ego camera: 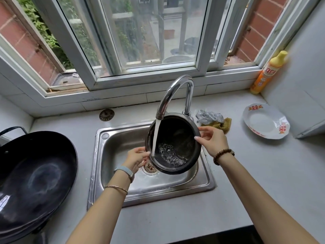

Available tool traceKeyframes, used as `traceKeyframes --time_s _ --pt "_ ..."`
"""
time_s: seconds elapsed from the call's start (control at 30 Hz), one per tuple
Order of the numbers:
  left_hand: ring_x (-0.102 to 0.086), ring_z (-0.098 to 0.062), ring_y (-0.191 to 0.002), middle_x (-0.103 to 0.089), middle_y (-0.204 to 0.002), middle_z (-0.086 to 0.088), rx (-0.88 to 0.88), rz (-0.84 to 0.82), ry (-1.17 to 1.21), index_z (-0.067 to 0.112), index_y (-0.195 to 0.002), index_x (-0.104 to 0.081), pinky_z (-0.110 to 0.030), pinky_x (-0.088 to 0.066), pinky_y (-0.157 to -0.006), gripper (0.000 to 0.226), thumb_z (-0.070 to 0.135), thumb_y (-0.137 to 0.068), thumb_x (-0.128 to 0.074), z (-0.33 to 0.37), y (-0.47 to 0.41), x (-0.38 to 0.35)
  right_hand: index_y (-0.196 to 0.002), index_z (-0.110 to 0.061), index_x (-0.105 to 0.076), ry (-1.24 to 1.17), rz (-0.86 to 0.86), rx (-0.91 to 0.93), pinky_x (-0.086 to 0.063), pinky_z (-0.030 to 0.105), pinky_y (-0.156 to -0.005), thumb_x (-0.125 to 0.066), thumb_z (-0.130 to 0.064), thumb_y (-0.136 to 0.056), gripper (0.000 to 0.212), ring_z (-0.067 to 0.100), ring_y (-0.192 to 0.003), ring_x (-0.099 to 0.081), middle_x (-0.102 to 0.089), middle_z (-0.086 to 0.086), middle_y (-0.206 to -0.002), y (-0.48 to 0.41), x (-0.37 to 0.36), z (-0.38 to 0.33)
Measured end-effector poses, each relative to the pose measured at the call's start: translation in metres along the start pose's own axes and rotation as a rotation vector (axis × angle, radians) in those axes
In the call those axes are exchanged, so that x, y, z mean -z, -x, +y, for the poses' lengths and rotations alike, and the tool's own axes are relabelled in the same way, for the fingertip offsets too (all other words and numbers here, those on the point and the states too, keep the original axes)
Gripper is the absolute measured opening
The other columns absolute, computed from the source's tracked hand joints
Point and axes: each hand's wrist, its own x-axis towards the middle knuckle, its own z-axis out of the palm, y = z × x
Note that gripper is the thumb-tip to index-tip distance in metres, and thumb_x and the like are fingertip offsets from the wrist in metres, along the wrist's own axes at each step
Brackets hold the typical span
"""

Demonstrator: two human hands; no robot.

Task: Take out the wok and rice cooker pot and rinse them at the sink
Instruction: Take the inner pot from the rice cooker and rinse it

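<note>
The left hand [136, 158] and right hand [212, 140] pinch the tilted rice cooker pot [177, 136] by its rim with curled fingers [199, 138]; swirl it slowly under the stream [155, 136].

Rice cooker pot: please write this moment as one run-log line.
step: rinse rice cooker pot | hands: left hand and right hand grip rim, pot tilted over sink | faucet: running into pot | wok: left of sink

The rice cooker pot [181, 136], tilted toward the viewer, is being held over the sink [114, 147]. The left hand [136, 158] is gripping its rim at 8 o'clock, the right hand [213, 140] at 3 o'clock. The faucet [173, 92] is pouring water into it. The wok [35, 173] is resting at the sink's 9 o'clock.
</note>
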Motion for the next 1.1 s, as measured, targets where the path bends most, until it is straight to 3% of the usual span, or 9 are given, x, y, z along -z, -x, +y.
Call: traceKeyframes --time_s 0.1,0.2,0.33,0.53,0.7,0.8,0.9,1.0,1.1 --pt "-0.065 -0.018 -0.074 -0.061 -0.091 -0.01 -0.088 0.054 0.035 0.005 -0.098 -0.059 -0.024 -0.057 -0.055 0.02 -0.01 -0.085 -0.063 0.003 -0.003 0.009 -0.101 -0.022 -0.066 -0.003 -0.003 0.01 -0.052 0.025 -0.076 -0.077 -0.011 -0.076 0.029 0.009 -0.068 -0.06 -0.063 -0.005 -0.075 -0.006 -0.012 0.0" --pt "-0.062 -0.02 -0.081 -0.058 -0.093 -0.012 -0.168 0.114 0.023 0.002 -0.106 -0.058 -0.027 -0.058 -0.061 0.023 -0.009 -0.086 -0.063 0.007 -0.003 0.02 -0.098 -0.025 -0.065 -0.026 0.005 -0.001 -0.05 0.024 -0.072 -0.077 -0.011 -0.077 0.028 0.011 -0.071 -0.061 -0.064 -0.002 -0.077 -0.011 -0.026 0.001" --pt "-0.065 -0.026 -0.097 -0.063 -0.103 -0.014 -0.259 0.202 -0.032 0.01 -0.103 -0.062 -0.032 -0.058 -0.074 0.023 -0.003 -0.085 -0.067 0.012 0.0 0.039 -0.098 -0.023 -0.065 -0.048 -0.01 -0.038 -0.049 0.027 -0.076 -0.076 -0.01 -0.077 0.027 0.014 -0.074 -0.061 -0.063 -0.001 -0.075 -0.019 -0.049 0.002" --pt "-0.063 -0.018 -0.082 -0.06 -0.086 -0.003 -0.416 0.317 -0.07 0.009 -0.104 -0.064 -0.027 -0.058 -0.071 0.022 -0.002 -0.085 -0.067 0.027 0.018 0.063 -0.096 -0.025 -0.062 -0.111 -0.081 -0.108 -0.054 0.036 -0.081 -0.076 -0.01 -0.077 0.029 0.019 -0.08 -0.064 -0.062 -0.005 -0.075 -0.026 -0.088 0.003" --pt "-0.065 -0.019 -0.079 -0.064 -0.085 0.004 -0.5 0.427 -0.189 0.034 -0.086 -0.067 -0.045 -0.057 -0.083 0.026 0.012 -0.076 -0.078 0.04 0.025 0.092 -0.083 -0.033 -0.059 -0.193 -0.167 -0.161 -0.058 0.048 -0.079 -0.078 -0.007 -0.074 0.033 0.026 -0.078 -0.069 -0.068 0.005 -0.076 -0.033 -0.122 0.015" --pt "-0.064 -0.018 -0.079 -0.065 -0.082 0.007 -0.545 0.448 -0.252 0.038 -0.082 -0.066 -0.048 -0.057 -0.082 0.027 0.014 -0.075 -0.078 0.05 0.034 0.102 -0.091 -0.024 -0.061 -0.245 -0.198 -0.188 -0.059 0.044 -0.077 -0.074 -0.002 -0.078 0.029 0.026 -0.074 -0.068 -0.067 0.008 -0.075 -0.03 -0.134 0.009" --pt "-0.065 -0.022 -0.081 -0.065 -0.08 0.007 -0.558 0.448 -0.287 0.038 -0.082 -0.067 -0.047 -0.057 -0.082 0.029 0.012 -0.076 -0.077 0.057 0.041 0.109 -0.105 -0.009 -0.061 -0.3 -0.247 -0.242 -0.059 0.029 -0.065 -0.067 0.003 -0.083 0.026 0.025 -0.071 -0.064 -0.064 0.008 -0.076 -0.025 -0.142 0.001" --pt "-0.066 -0.024 -0.08 -0.065 -0.079 0.006 -0.552 0.445 -0.323 0.039 -0.079 -0.067 -0.049 -0.057 -0.081 0.027 0.015 -0.074 -0.079 0.062 0.044 0.116 -0.105 -0.004 -0.059 -0.335 -0.31 -0.277 -0.055 0.017 -0.051 -0.063 0.005 -0.086 0.021 0.018 -0.06 -0.06 -0.062 0.01 -0.077 -0.015 -0.146 -0.004" --pt "-0.064 -0.023 -0.078 -0.066 -0.078 0.001 -0.518 0.433 -0.328 0.035 -0.077 -0.068 -0.051 -0.057 -0.082 0.025 0.013 -0.073 -0.08 0.064 0.043 0.12 -0.101 -0.003 -0.057 -0.386 -0.387 -0.369 -0.053 0.017 -0.045 -0.061 0.006 -0.088 0.016 0.011 -0.044 -0.061 -0.059 0.013 -0.069 -0.003 -0.149 -0.005"
